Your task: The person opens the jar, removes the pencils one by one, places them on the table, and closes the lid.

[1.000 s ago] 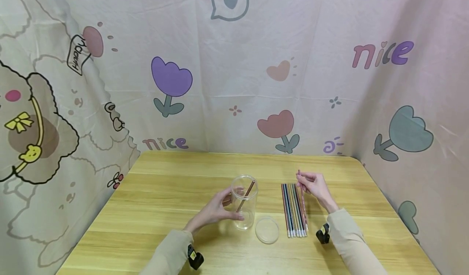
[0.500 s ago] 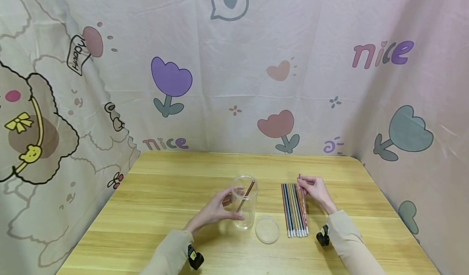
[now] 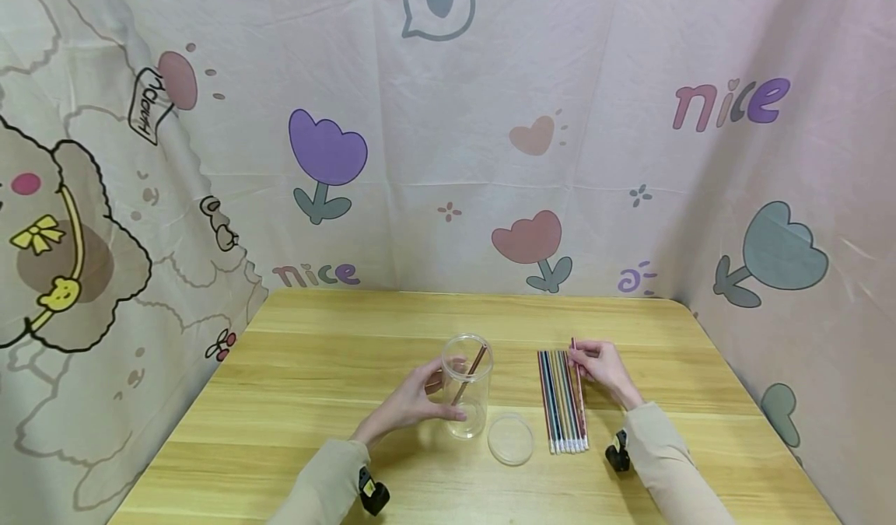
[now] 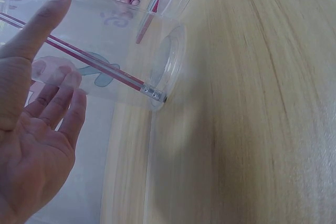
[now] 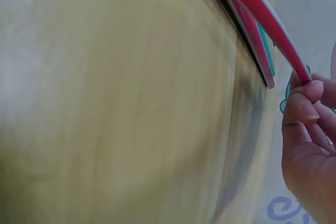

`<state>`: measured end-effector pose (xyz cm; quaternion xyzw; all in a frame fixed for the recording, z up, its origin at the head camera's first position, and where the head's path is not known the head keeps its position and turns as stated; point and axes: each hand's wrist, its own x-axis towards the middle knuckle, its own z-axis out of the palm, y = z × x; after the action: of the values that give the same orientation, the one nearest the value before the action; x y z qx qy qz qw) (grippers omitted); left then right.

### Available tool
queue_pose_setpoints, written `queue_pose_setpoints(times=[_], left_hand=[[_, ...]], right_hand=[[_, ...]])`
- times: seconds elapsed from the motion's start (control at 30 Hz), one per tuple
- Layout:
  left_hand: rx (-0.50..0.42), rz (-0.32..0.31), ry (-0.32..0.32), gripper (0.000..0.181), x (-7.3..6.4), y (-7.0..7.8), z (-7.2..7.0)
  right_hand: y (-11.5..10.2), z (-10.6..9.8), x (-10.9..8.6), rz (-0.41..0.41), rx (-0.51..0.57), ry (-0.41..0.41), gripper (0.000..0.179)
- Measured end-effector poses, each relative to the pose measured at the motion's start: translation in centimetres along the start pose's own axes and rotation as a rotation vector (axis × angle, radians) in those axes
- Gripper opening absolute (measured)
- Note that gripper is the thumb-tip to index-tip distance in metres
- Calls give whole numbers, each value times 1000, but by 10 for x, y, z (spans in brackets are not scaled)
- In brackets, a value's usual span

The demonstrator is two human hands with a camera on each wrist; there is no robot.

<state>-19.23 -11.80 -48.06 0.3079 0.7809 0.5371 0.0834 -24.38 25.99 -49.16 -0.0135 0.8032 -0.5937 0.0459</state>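
My left hand (image 3: 411, 399) grips a tall clear jar (image 3: 477, 418), thumb on the near side and fingers round the back. Inside the jar one reddish-brown pencil (image 4: 97, 65) leans diagonally, its eraser end at the bottom in the left wrist view. To the right, my right hand (image 3: 606, 371) pinches the far end of a pink-red pencil (image 5: 265, 19) between thumb and fingertips. That end is raised above the other pencils in the right wrist view. A row of several pencils (image 3: 557, 400) lies just left of it, side by side, with eraser ends toward me.
A round clear lid (image 3: 511, 441) lies on the wooden table (image 3: 336, 338) between the jar and the pencil row. Behind the table hangs a printed curtain (image 3: 434, 144), with more patterned cloth at both sides.
My right hand has come slightly nearer to me, and the far end of the pinched pencil has shifted the same way. The left hand and the jar have stayed still.
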Motion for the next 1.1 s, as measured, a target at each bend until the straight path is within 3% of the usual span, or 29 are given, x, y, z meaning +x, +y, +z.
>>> queue_pose_setpoints(times=[0.27, 1.1], left_hand=[[2, -4, 3, 82, 0, 0, 0], [6, -13, 6, 83, 0, 1, 0]], right_hand=[[6, 0, 3, 44, -75, -6, 41], [13, 4, 1, 58, -211, 23, 41]])
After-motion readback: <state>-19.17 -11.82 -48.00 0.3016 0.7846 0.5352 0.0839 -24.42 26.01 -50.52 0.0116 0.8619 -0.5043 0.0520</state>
